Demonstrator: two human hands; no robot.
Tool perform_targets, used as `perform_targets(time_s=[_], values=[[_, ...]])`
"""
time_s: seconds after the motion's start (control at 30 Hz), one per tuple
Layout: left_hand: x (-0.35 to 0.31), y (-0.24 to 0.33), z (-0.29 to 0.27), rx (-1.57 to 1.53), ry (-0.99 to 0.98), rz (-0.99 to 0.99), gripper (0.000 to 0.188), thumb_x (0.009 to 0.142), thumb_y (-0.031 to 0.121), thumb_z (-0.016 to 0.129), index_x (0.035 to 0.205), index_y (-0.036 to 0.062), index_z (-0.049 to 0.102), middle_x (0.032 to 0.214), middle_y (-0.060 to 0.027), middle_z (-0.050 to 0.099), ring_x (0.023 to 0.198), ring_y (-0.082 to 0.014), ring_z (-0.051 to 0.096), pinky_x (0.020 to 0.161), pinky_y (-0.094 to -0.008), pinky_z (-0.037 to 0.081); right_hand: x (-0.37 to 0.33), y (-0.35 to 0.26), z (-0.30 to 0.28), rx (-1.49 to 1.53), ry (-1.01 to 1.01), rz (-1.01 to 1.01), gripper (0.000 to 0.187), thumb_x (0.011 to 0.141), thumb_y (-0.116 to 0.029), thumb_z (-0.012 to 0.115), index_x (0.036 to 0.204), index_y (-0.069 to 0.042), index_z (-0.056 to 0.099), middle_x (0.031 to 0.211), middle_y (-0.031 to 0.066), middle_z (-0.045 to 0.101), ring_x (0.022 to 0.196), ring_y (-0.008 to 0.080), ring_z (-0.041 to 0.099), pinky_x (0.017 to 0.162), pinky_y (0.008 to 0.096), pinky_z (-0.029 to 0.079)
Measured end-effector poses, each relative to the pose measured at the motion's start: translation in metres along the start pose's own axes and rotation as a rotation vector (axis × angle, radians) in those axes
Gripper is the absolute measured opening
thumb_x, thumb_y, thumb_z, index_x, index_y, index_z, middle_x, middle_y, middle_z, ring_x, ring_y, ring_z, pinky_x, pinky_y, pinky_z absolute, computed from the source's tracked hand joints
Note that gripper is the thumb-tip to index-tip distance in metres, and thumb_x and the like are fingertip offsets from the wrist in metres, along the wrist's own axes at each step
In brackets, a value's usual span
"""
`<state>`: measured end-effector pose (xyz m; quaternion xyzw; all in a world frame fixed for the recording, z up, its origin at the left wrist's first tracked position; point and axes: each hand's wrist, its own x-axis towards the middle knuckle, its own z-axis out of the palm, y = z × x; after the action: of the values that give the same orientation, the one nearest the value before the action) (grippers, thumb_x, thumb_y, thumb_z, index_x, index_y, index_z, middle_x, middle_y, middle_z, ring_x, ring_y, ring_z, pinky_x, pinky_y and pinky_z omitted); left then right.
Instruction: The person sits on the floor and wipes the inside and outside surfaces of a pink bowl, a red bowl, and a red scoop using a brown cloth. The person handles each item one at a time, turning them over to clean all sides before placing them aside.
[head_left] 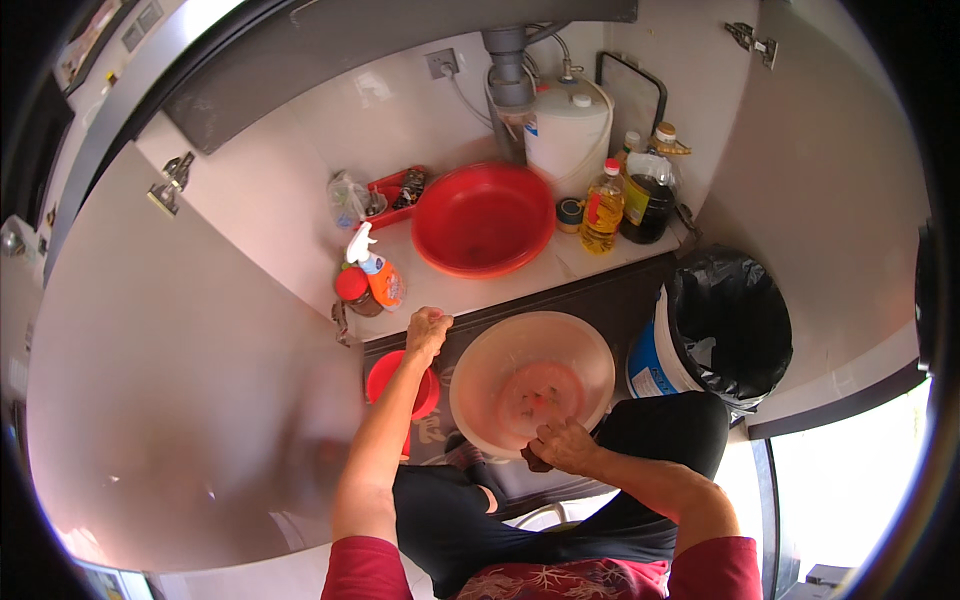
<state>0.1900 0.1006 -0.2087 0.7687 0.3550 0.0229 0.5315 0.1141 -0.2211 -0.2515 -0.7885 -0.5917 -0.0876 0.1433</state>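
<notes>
- One hand, my right grip (566, 445), is closed around a dark brown, soft-looking lump (535, 460) at the near rim of a wide, round, translucent whitish plastic basin (476, 360).
- From my right knuckles, the lump lies leftward and toward me; my right hand is far nearer to it than my left.
- Its visible part seems to slant from far left to near right, but my fingers cover the rest, so I cannot tell its full long axis or which end leads.
- My left grip (428, 332) hangs beyond a small red plastic bucket (431, 398), fingers bent; I cannot tell how far closed, or whether it holds anything.
</notes>
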Motion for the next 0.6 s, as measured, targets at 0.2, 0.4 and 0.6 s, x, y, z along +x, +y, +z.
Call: perform_targets(time_s=[0.2, 0.4, 0.6], values=[[0.043, -0.004, 0.047, 0.043, -0.086, -0.07, 0.041, 0.077, 0.027, 0.064, 0.114, 0.0096, 0.054, 0.1, -0.0078, 0.063, 0.079, -0.023, 0.064, 0.065, -0.0439, 0.05, -0.013, 0.01, 0.017, 0.069, -0.09, 0.065, 0.01, 0.071, -0.022, 0.06, 0.074, -0.013, 0.062, 0.073, 0.0049, 0.057, 0.072, 0.0232, 0.058, 0.057, 0.0419, 0.046], [0.098, -0.031, 0.079, 0.285, 0.156, 0.284, 0.041, 0.077, 0.02, 0.066, 0.112, 0.0025, 0.054, 0.11, -0.0184, 0.057, 0.096, -0.0329, 0.059, 0.084, -0.0427, 0.047, 0.0, -0.003, 0.056, 0.071, 0.024, 0.091, 0.009, 0.071, -0.023, 0.057, 0.068, -0.014, 0.059, 0.065, 0.0016, 0.052, 0.066, 0.0194, 0.055, 0.054, 0.0376, 0.044], [0.112, -0.004, 0.098, 0.722, 0.138, 0.644, 0.064, 0.085, 0.01, 0.057, 0.14, 0.01, 0.027, 0.142, -0.018, 0.032, 0.134, -0.0365, 0.026, 0.103, -0.0517, 0.033, -0.025, -0.021, 0.083, 0.072, -0.094, 0.108, 0.014, 0.071, -0.028, 0.059, 0.069, -0.015, 0.06, 0.067, 0.0015, 0.054, 0.066, 0.0185, 0.055, 0.048, 0.0345, 0.042]])
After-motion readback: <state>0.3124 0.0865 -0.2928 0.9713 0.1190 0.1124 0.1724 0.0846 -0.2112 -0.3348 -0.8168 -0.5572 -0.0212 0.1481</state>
